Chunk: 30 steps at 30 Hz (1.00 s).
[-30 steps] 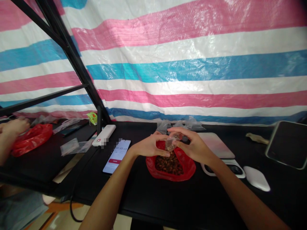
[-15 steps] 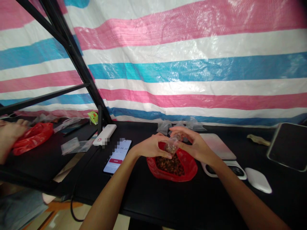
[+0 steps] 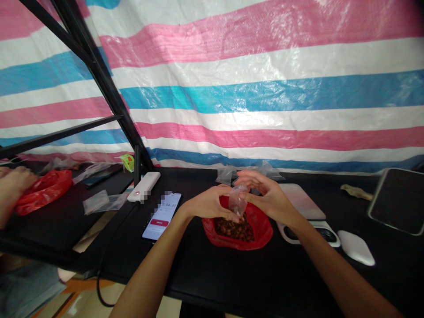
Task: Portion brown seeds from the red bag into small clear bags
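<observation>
Between my two hands is a small clear plastic bag (image 3: 237, 201), held above a red plastic bag (image 3: 262, 227) that stands open on the black table. Loose brown pieces (image 3: 236, 229), perhaps seeds or dried bits, fill the bottom of the red bag. My left hand (image 3: 212, 203) grips the clear bag from the left, thumb low over the brown pieces. On the other side my right hand (image 3: 265, 194) pinches its edge between thumb and fingers, partly hidden by the plastic. How much is inside the clear bag is hard to see.
A kitchen scale (image 3: 306, 205) and a white case (image 3: 356, 247) lie to the right, a dark tablet-like object (image 3: 400, 201) beyond. Left are a phone (image 3: 162, 216) and a white power strip (image 3: 145, 185). Clear bags (image 3: 227, 174) lie behind. Another person's hand (image 3: 16, 181) works far left.
The clear bag showed brown bits inside before; now it looks mostly see-through. Both hands stay nearly in place, the bag shifting slightly between them.
</observation>
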Each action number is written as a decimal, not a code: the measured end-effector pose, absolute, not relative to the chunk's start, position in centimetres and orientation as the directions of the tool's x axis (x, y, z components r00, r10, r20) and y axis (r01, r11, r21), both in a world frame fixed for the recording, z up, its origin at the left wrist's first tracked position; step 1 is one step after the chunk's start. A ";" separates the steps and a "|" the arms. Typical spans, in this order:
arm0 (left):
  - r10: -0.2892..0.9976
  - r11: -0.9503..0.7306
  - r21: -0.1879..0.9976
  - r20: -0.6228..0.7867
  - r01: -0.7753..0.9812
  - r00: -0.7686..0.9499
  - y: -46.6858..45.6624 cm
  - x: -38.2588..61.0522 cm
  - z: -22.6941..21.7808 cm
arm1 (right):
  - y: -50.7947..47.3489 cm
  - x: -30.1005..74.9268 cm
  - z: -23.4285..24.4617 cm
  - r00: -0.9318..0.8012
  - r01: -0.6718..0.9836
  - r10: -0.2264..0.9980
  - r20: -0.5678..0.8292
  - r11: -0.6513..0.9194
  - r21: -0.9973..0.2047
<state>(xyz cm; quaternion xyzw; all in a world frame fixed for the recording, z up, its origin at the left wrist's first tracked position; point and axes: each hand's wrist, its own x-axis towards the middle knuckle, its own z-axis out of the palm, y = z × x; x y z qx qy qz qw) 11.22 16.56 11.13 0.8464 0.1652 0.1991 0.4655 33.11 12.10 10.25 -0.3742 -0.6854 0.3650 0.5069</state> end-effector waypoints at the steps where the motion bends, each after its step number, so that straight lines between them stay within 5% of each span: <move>1: 0.470 -0.509 0.855 0.178 0.101 0.865 16.5 11.2 11.1 | 12.1 33.1 10.2 -0.211 0.150 0.884 0.417 0.450 -0.880; 13: 0.560 -0.245 0.969 0.108 0.039 0.821 16.8 10.9 10.2 | 12.7 33.2 9.5 -0.186 0.224 0.863 0.470 0.503 -0.835; 21: 0.673 -0.280 0.960 0.185 0.016 0.717 17.4 10.8 9.9 | 13.3 34.0 9.4 -0.075 0.417 0.787 0.613 0.583 -0.697; 30: 0.818 -0.307 0.947 0.311 -0.089 0.484 18.8 10.5 9.4 | 13.7 34.0 9.1 0.176 0.430 0.827 0.534 0.423 -0.798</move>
